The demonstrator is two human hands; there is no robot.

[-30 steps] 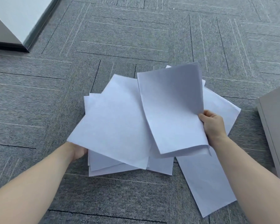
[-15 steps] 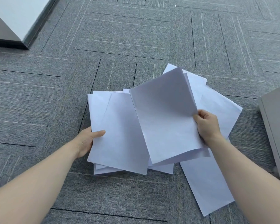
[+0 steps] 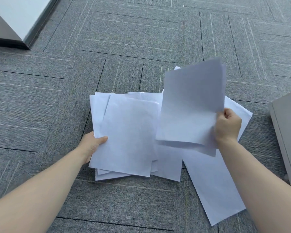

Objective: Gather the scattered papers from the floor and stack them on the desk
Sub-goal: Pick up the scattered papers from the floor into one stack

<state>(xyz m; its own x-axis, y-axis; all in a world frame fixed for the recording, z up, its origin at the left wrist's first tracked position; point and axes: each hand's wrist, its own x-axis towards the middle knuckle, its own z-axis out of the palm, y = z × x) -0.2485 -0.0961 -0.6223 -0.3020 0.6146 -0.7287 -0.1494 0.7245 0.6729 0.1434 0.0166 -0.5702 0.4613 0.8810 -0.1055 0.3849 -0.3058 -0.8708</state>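
Several white paper sheets lie overlapped in a loose pile (image 3: 129, 132) on the grey carpet (image 3: 128, 37). My left hand (image 3: 92, 145) grips the pile's left edge, thumb on the top sheet, fingers underneath. My right hand (image 3: 227, 126) is shut on the right edge of a few lifted sheets (image 3: 191, 105), which stand tilted up above the pile's right side. One long sheet (image 3: 213, 187) lies flat on the floor under my right forearm, slanting toward the lower right. The desk top is not in view.
A grey furniture panel (image 3: 287, 132) stands at the right edge, close to the papers. A grey cabinet corner and white wall (image 3: 10, 26) fill the top left. Carpet tiles stretch beyond the pile.
My right hand has lifted its sheets up and to the right, off the pile. My left hand came out from under the pile and now pinches its left edge. The pile sits squarer.
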